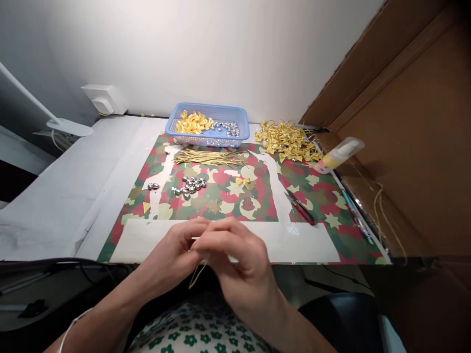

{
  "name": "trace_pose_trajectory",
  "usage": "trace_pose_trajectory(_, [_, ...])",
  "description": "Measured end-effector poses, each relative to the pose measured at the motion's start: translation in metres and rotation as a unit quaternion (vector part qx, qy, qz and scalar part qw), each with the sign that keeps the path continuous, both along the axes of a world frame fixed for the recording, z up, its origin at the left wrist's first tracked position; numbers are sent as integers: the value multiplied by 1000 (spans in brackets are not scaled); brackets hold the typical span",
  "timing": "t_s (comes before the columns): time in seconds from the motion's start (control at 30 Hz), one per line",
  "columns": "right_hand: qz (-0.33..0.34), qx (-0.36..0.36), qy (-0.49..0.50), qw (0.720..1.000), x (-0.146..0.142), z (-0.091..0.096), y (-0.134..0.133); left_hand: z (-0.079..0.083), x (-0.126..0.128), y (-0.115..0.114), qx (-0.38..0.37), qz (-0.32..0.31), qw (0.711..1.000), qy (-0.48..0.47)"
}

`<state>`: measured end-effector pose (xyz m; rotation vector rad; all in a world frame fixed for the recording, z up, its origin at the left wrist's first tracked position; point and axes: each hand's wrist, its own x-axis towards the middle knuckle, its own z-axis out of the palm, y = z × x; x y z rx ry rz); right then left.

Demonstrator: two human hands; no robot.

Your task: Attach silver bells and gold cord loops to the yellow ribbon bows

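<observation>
My left hand (180,247) and my right hand (239,260) meet at the table's front edge, both with fingers pinched together. A thin gold cord (196,278) hangs in a loop below the fingertips. Whatever else sits between them is mostly hidden. Beyond the hands, a single yellow bow (243,182) lies on the patterned mat. Left of it is a cluster of shiny silver beads (191,186), with a few more silver beads (153,186) farther left. Behind these lies a bundle of gold cords (206,157).
A blue basket (207,138) at the back holds yellow bows and silver beads. Right of it is a pile of finished-looking yellow bows on cords (285,139). A spray bottle (339,155), red-handled snips (302,208) and a cardboard wall (397,132) are on the right.
</observation>
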<state>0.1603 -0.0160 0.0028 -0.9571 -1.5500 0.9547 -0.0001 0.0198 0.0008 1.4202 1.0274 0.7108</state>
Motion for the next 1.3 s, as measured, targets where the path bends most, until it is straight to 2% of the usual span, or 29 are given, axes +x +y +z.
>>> trace_pose_trajectory(0.1, [-69,-10,-23,997,10,-6,5,-4,-2,-1,0,-25,1000,-8])
trace_pose_trajectory(0.2, [-112,6,-81,990,16,-16,4,-9,-5,-1,-57,-28,997,-48])
trace_pose_trajectory(0.33, [-132,52,-101,985,16,-21,-1,-13,-10,0,-125,-8,988,-93])
trace_pose_trajectory(0.5, [-136,87,-118,980,12,-23,-1,-11,-12,-3,-155,9,982,-108])
trace_pose_trajectory(0.6, [-144,106,-120,977,11,-17,-5,-11,-10,-5,-162,33,979,-120])
trace_pose_trajectory(0.67, [-149,80,-86,982,11,-7,-12,-13,-7,-5,-162,52,978,-124])
trace_pose_trajectory(0.77, [-92,-48,49,993,10,7,-22,-15,-5,-5,-161,73,976,-127])
trace_pose_trajectory(0.83, [-29,-121,136,983,8,9,-23,-14,-3,-5,-158,78,976,-131])
trace_pose_trajectory(0.9, [-5,-151,136,979,5,4,-18,-12,-2,-6,-153,78,976,-134])
trace_pose_trajectory(0.97, [-37,-126,51,990,3,-5,-10,-10,-2,-7,-140,68,978,-139])
trace_pose_trajectory(1.03, [-97,-50,-57,992,0,-14,-4,-8,-2,-9,-121,62,980,-144])
trace_pose_trajectory(1.13, [-153,58,-157,974,-1,-20,0,-6,-3,-11,-89,62,986,-130])
trace_pose_trajectory(1.3, [-177,121,-262,941,1,-25,-4,-5,-5,-15,-54,44,992,-102])
